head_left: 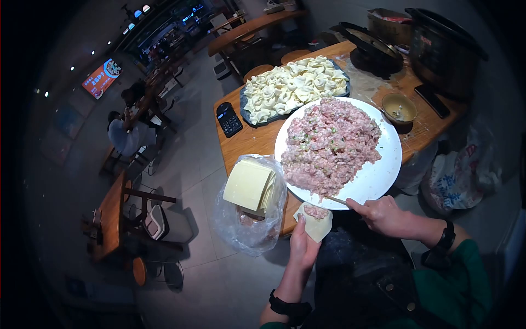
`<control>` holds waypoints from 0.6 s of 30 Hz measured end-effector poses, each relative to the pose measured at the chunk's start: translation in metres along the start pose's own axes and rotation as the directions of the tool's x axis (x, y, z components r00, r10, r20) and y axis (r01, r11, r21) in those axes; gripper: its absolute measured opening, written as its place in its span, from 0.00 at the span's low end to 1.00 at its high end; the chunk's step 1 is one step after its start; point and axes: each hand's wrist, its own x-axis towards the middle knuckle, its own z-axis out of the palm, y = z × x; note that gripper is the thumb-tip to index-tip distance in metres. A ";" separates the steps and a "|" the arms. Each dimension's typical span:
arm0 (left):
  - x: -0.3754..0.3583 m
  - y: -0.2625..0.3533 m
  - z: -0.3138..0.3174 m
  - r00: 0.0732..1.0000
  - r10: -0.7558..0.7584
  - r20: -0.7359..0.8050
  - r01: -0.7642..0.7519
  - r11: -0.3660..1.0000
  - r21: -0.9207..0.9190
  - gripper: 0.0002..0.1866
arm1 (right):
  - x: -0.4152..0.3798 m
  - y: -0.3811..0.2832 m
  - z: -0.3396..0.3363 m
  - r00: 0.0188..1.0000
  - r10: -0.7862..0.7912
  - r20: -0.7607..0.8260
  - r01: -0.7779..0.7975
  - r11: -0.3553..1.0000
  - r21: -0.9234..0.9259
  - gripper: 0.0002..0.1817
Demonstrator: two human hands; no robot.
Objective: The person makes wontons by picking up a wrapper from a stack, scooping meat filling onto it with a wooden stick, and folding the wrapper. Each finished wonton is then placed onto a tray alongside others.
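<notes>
My left hand [304, 244] holds a square wrapper [316, 222] with a dab of meat filling on it, just below the plate's near edge. In my right hand [378, 215] is a thin stick [335, 199], its tip at the lower edge of the meat filling [331, 145]. That filling is heaped on a large white plate [388, 164]. To the left, a stack of wrappers [249, 185] lies on an open plastic bag [227, 225]. Behind the plate, folded dumplings [296, 85] cover a dark tray [261, 123].
A calculator-like device [228, 119] lies at the table's left. At the right are a small bowl [399, 108], a phone [432, 101], a black pot [444, 52] and a dark pan [372, 52]. Plastic bags [463, 175] hang beside the table. A seated person [125, 131] is far left.
</notes>
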 end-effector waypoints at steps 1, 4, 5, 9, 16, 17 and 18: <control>0.000 0.000 0.000 1.000 -0.001 0.011 0.001 1.000 -0.007 0.25 | 0.000 -0.001 0.003 1.000 0.002 -0.009 -0.002 1.000 -0.001 0.36; -0.001 -0.001 -0.003 1.000 0.003 0.027 -0.002 1.000 -0.003 0.25 | 0.000 -0.014 0.001 0.997 -0.041 0.062 0.034 0.994 0.106 0.32; -0.002 -0.001 -0.004 0.999 0.000 0.036 -0.001 1.000 0.006 0.25 | -0.002 -0.016 0.004 0.997 -0.046 0.063 0.039 0.993 0.112 0.32; -0.014 -0.002 -0.005 1.000 0.006 -0.002 -0.006 1.000 -0.012 0.25 | -0.012 -0.008 0.010 0.993 -0.119 0.022 0.116 0.988 0.106 0.35; -0.026 0.005 -0.001 0.998 0.039 0.040 -0.040 0.998 0.041 0.27 | 0.003 0.004 -0.005 0.984 0.107 -0.140 -0.053 0.937 0.344 0.19; -0.025 0.005 0.000 0.999 0.033 0.028 -0.034 0.998 0.051 0.27 | 0.004 0.004 -0.001 0.984 0.109 -0.144 -0.054 0.939 0.341 0.19; -0.024 0.004 0.001 0.999 0.031 0.031 -0.032 0.998 0.053 0.27 | 0.005 0.002 0.002 0.986 0.098 -0.134 -0.053 0.951 0.303 0.18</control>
